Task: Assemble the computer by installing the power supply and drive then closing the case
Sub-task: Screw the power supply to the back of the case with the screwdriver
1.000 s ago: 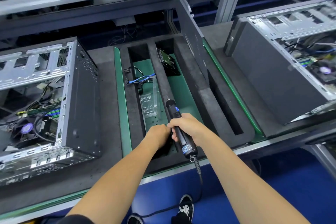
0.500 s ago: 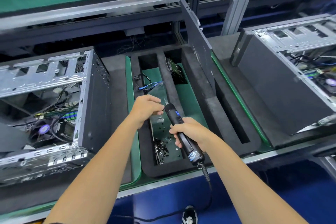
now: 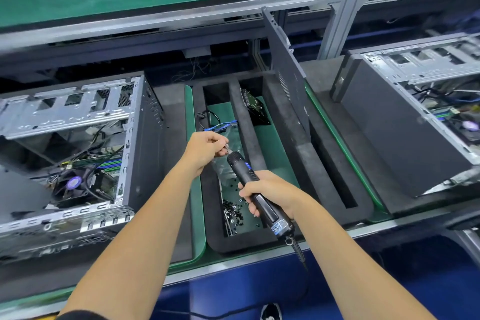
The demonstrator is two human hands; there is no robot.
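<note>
Our right hand point(image 3: 270, 191) grips the electric screwdriver point(image 3: 257, 191) over the foam tray point(image 3: 285, 143); our left hand point(image 3: 205, 149) pinches something small at its tip. The open computer case point(image 3: 78, 153) lies left.

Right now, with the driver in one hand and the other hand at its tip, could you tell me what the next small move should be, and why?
Probably carry the electric screwdriver left to the open computer case. The right hand grips its body, and the left hand pinches at the bit, apparently seating a screw from the loose pile.
</note>
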